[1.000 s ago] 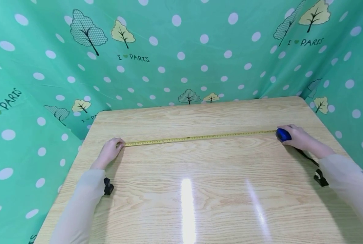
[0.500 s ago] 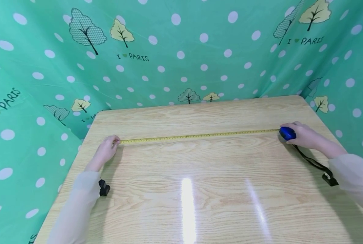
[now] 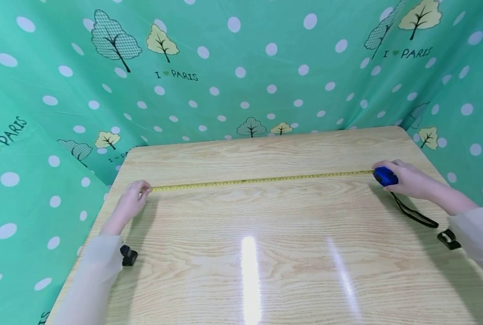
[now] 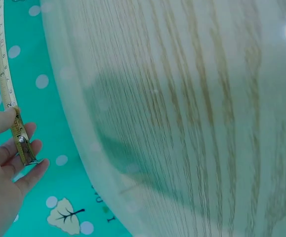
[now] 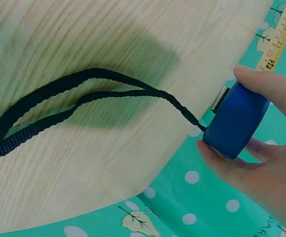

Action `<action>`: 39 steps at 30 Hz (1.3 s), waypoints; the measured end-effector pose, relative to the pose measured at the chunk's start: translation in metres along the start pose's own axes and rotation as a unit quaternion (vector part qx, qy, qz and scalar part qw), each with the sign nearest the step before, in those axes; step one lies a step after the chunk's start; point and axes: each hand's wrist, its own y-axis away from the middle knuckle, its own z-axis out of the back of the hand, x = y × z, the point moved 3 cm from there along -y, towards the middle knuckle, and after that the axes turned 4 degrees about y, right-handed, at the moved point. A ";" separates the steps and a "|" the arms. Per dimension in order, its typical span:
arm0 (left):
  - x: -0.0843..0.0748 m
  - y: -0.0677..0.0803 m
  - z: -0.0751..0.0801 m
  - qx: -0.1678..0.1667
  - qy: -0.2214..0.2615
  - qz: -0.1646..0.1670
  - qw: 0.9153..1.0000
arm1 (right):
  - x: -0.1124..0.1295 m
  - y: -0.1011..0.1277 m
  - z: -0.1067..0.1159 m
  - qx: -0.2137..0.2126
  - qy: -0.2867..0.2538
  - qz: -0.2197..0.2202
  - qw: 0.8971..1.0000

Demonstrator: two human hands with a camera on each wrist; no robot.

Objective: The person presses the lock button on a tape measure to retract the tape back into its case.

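Note:
A blue tape measure (image 3: pixel 385 176) is gripped in my right hand (image 3: pixel 412 179), fingers and thumb round its case. Its yellow blade (image 3: pixel 261 180) runs out across the width of the table to my left hand (image 3: pixel 129 198). In the left wrist view, thumb and fingers pinch the blade near its metal end hook (image 4: pixel 30 162), around the low numbers. A black wrist strap (image 5: pixel 78 94) hangs in a loop from the case in the right wrist view. Near the case, the blade (image 5: pixel 276 44) shows figures around 60.
Below the blade lies a light wood-grain table (image 3: pixel 298 271) with bright reflections. Green curtain (image 3: pixel 241 54) with white dots and trees surrounds its back and sides. Black camera mounts (image 3: pixel 128 255) sit at both wrists.
My left hand has moved left with the blade's end, and my right hand has moved slightly right with the case. A longer stretch of blade is out, and the strap loop hangs freer.

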 end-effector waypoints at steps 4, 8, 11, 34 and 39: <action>0.000 0.003 0.003 -0.012 -0.002 -0.013 1.000 | 0.004 0.000 0.002 0.002 0.002 0.007 1.000; 0.001 0.005 0.005 -0.016 -0.002 -0.015 1.000 | 0.007 0.001 0.003 0.018 0.005 0.001 1.000; 0.001 0.005 0.005 -0.019 -0.001 -0.014 1.000 | 0.008 0.002 0.004 0.022 0.010 0.002 1.000; 0.000 0.005 0.001 -0.047 -0.006 -0.054 0.997 | 0.005 0.006 -0.001 0.069 -0.008 -0.013 0.998; 0.000 0.006 0.001 -0.052 -0.007 -0.061 0.997 | 0.005 0.008 -0.002 0.074 -0.015 -0.011 0.997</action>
